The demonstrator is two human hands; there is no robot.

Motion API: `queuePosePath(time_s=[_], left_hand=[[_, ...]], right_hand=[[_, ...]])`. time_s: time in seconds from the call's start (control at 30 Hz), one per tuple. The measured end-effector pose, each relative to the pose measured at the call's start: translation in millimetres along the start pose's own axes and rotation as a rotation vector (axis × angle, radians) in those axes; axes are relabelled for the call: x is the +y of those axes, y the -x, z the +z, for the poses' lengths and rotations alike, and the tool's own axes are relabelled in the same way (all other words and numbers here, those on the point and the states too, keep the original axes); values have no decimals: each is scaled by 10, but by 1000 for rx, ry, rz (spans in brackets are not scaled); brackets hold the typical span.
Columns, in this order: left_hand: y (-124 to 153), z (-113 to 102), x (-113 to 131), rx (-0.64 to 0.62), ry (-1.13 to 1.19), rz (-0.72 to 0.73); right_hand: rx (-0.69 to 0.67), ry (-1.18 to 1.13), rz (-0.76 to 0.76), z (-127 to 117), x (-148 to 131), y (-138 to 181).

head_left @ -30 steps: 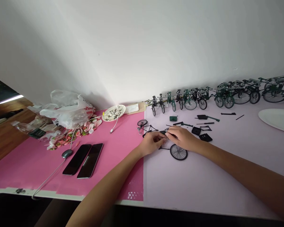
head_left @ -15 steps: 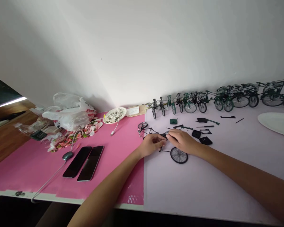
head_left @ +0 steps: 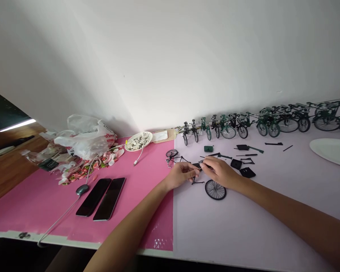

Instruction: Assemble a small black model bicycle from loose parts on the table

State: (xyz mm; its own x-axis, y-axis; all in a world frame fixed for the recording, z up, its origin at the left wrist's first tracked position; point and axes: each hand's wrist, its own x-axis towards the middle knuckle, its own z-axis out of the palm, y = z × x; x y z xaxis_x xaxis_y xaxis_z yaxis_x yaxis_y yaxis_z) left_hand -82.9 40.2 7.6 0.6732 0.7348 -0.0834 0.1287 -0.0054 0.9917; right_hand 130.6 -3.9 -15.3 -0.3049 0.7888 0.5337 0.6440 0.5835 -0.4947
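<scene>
My left hand [head_left: 181, 175] and my right hand [head_left: 219, 172] meet over the lilac part of the table, fingertips almost touching. Both are closed in a pinch on a small thin piece between them, too small to name. Just left of them lies a model bicycle frame [head_left: 181, 157] with its wheel [head_left: 171, 153]. A loose spoked wheel [head_left: 215, 189] rests flat below my right hand, and a thin black part [head_left: 197, 183] lies beside it. Beyond my right hand are a green box-shaped part [head_left: 209, 148] and black flat parts [head_left: 247, 172].
A row of assembled model bicycles [head_left: 228, 132] stands along the wall. At the right is a white plate [head_left: 333, 151]. Two phones [head_left: 109, 199], a mouse-like device [head_left: 82, 189] on a cable, a plate of small pieces [head_left: 138, 141] and a plastic bag [head_left: 85, 138] occupy the pink side.
The whole view has shifted slightly, with things appearing a little lower. My hands stay together in nearly the same pinch; the parts around them lie as before.
</scene>
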Motion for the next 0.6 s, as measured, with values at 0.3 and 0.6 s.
queuePosePath(time_s=[0.3,0.6], left_hand=[[-22,-15,-16,46,68,5],[-15,3,-24,162,45,85]], right_hand=[[128,-45,-28,-16,-62,-2],[196,-79,-35,-2,-30,-11]])
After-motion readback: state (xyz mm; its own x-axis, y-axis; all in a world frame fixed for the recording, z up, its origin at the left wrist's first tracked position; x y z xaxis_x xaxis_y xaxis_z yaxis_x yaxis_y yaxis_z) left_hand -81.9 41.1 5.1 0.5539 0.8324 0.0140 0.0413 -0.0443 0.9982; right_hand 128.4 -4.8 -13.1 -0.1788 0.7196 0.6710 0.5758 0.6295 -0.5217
